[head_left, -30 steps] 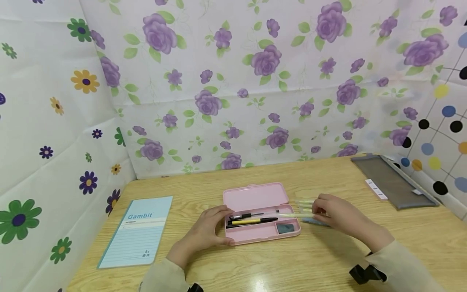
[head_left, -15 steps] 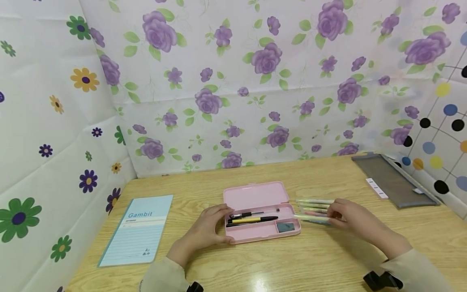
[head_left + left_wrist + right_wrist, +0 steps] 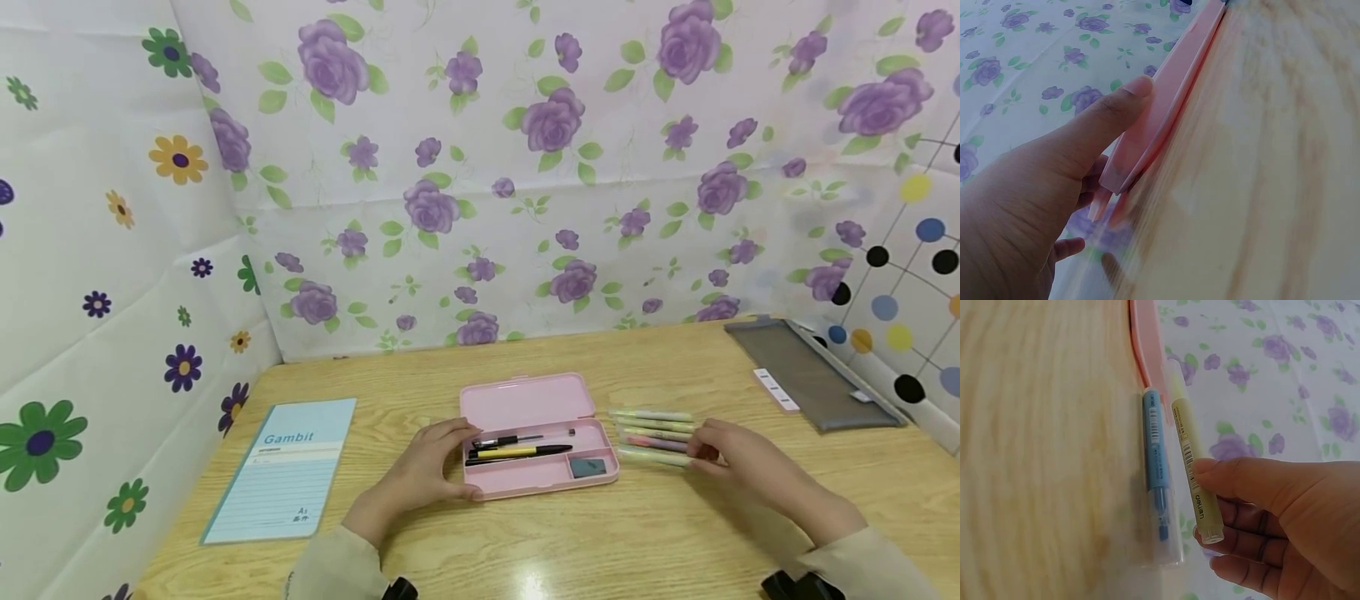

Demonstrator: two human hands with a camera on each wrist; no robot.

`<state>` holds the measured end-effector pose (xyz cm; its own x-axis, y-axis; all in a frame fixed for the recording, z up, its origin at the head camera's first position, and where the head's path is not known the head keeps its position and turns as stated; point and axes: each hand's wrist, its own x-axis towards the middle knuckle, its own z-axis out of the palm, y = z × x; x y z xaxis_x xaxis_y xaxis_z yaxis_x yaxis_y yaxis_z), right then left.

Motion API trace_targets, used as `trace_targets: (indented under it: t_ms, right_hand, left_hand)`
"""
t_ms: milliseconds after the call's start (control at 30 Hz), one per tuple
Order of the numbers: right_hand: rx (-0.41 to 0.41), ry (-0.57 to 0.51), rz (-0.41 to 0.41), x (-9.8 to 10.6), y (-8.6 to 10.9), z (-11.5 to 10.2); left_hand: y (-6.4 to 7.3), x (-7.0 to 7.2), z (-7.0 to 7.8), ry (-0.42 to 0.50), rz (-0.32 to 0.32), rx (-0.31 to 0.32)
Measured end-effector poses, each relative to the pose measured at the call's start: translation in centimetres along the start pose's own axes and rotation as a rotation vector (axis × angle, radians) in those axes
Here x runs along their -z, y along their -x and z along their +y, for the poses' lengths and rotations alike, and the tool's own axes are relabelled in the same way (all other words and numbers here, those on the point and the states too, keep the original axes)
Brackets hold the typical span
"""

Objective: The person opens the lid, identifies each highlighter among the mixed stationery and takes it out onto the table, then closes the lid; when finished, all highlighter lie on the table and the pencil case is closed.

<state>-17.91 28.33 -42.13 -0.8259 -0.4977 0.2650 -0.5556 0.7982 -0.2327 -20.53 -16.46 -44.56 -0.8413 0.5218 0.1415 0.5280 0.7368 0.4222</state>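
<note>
A pink pencil case [image 3: 517, 483] lies with its lid raised on the wooden table. My left hand [image 3: 423, 462] holds its left end, with the thumb along the front wall in the left wrist view. Inside the case are a black-capped pen [image 3: 510, 441], a yellow-and-black pen [image 3: 517, 452] and a dark eraser [image 3: 587, 467]. To the right of the case, my right hand [image 3: 757, 467] pinches a pale yellow highlighter [image 3: 1191, 450] between thumb and fingers. A blue highlighter [image 3: 1156, 444] lies beside it, mostly hidden in the head view. Behind are a pink highlighter [image 3: 654, 442] and yellowish highlighters [image 3: 656, 425].
A light blue notebook [image 3: 285, 475] lies on the table's left side. At the back right is a grey mesh pouch [image 3: 817, 375], with a small pink-and-white strip [image 3: 776, 390] at its edge. Flower-patterned cloth [image 3: 480, 208] rises behind the table.
My right hand has moved right with the pale yellow highlighter, whose tip was over the case and now is beside it. My left hand has stayed on the case.
</note>
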Motion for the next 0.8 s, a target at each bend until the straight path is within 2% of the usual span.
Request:
trace_targets:
  t_ms: [233,800]
  right_hand:
    - [-0.003,0.006,-0.014,-0.5,0.5,0.5]
    - [0.014,-0.036,0.012,-1.2,0.8,0.5]
  left_hand:
    - [0.1,0.0,0.0,0.007,0.002,0.001]
    - [0.0,-0.1,-0.1,0.003,0.003,0.0]
